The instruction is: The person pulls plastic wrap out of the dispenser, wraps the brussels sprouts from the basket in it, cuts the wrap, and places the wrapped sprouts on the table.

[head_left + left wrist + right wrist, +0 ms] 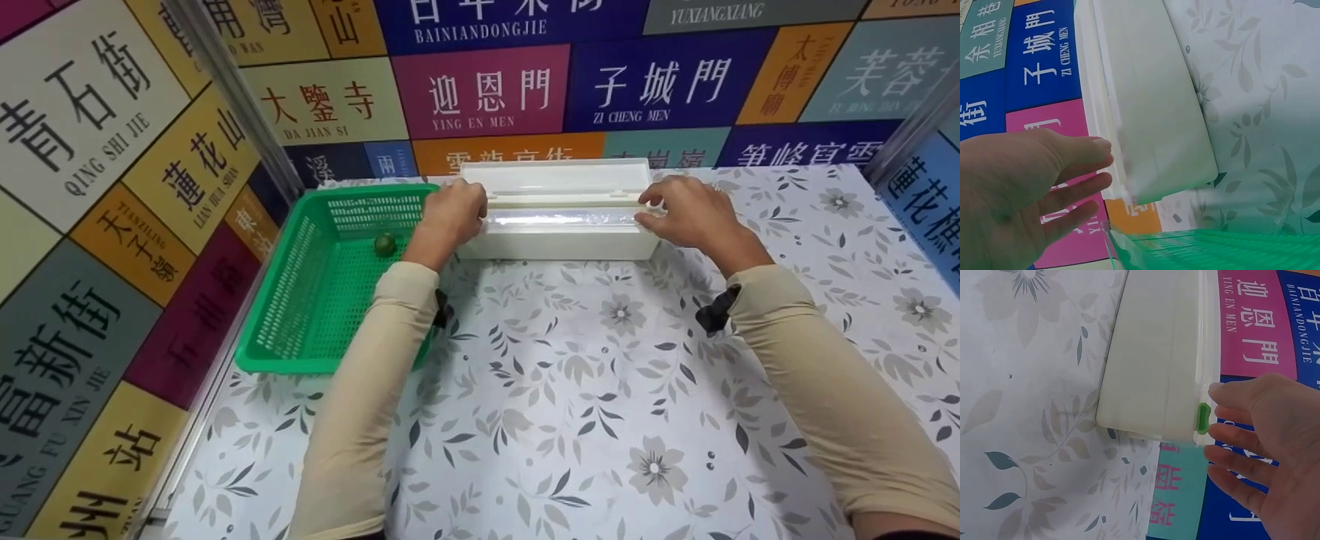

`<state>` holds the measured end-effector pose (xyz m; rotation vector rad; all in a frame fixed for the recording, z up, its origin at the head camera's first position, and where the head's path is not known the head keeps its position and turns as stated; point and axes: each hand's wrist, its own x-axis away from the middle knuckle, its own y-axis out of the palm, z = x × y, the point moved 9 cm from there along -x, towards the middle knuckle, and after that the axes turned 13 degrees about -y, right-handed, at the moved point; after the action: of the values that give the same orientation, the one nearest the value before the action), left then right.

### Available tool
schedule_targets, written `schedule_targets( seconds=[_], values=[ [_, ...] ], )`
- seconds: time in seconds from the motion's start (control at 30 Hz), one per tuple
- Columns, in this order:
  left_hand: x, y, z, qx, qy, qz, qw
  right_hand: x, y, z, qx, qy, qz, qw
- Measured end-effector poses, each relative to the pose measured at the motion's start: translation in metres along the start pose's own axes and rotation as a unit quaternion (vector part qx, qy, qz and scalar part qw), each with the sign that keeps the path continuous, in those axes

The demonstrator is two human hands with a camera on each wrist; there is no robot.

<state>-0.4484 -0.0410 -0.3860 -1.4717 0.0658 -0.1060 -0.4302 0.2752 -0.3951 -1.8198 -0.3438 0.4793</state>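
A white cling film dispenser box stands at the back of the table, its lid raised. Shiny clear film shows inside, and a pale slide-cutter rail runs along the box. At the left end, my left hand pinches the rail's end between thumb and index finger; the other fingers stay extended. My right hand pinches the rail's right end, with the green slider right at its fingertips. The head view hides that slider behind the hand.
A green plastic basket stands left of the box, close to my left forearm. One small round green fruit lies in it. A floral cloth covers the table. Walls with printed signs rise behind and at both sides.
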Motion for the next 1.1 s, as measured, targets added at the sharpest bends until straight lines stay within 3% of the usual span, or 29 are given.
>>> schedule_targets(
  seconds=[0.13,0.7,1.1],
  values=[
    [0.0003,0.0037,-0.0006,-0.011,-0.012,-0.022,0.9996,-0.0001,0.0024,-0.0004,-0.001,0.000,-0.003,1.000],
    [0.0004,0.0059,0.0026,-0.038,0.003,0.007,0.9993,0.0017,0.0054,-0.0001,0.007,0.012,0.023,1.000],
    [-0.0014,0.0086,0.0001,-0.037,0.001,-0.006,0.9993,-0.0010,0.0052,-0.0016,0.000,0.015,0.042,0.999]
  ],
)
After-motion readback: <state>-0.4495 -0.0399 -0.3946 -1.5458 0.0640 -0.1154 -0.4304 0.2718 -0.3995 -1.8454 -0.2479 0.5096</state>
